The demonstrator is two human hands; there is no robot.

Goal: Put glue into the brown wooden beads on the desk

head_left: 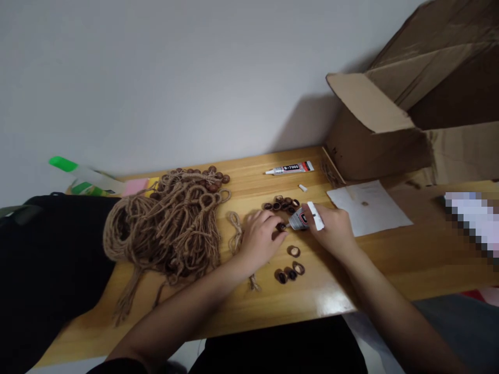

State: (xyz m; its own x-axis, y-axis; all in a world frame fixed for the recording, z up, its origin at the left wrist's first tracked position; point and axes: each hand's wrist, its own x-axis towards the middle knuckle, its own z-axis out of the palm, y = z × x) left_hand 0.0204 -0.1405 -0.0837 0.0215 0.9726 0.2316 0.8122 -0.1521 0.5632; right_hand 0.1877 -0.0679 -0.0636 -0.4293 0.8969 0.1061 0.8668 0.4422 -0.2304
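My left hand is closed around a small dark brown ring-like piece, gripped between thumb and fingers just over the table. In my right hand is a silver glue tube, squeezed with its nozzle pointing left and meeting the brown piece. Whether glue is coming out cannot be made out. Behind the tube sits a cluster of several similar brown pieces. Nearer to me lie a single piece and a small group. A looped twine cord is partly hidden by my left hand.
A large heap of knotted twine with brown beads covers the left. Toward the wall lie a second glue tube and a white cap. White paper and an open cardboard box stand right; a black bag left.
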